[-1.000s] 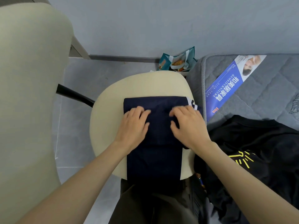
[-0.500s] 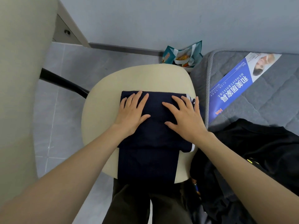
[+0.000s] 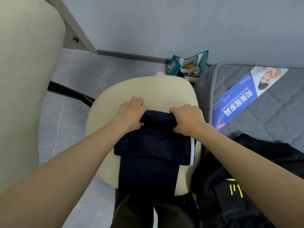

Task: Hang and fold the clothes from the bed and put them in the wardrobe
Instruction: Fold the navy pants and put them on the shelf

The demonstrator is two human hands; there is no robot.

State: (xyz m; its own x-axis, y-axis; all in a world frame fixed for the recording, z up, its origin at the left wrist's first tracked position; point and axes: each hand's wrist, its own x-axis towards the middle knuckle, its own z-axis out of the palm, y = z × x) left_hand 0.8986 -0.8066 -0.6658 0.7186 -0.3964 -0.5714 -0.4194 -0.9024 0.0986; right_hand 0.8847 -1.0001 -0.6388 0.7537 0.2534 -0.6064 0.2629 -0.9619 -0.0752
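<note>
Change: palms lay flat half a second back; now both curl round the far edge of the navy garment (image 3: 151, 153).
Left hand (image 3: 131, 113): gripping the far-left corner.
Right hand (image 3: 187, 120): gripping the far-right corner.
Garment: mid chair seat (image 3: 148, 89), tail over its near edge.
Meaning: likely the next fold, pulled nearward.

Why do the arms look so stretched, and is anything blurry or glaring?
Head view: the wide-angle lens stretches the forearms toward the corners; light is soft, no glare; left hand and right hand look sharp; folds in the navy garment barely show.
</note>
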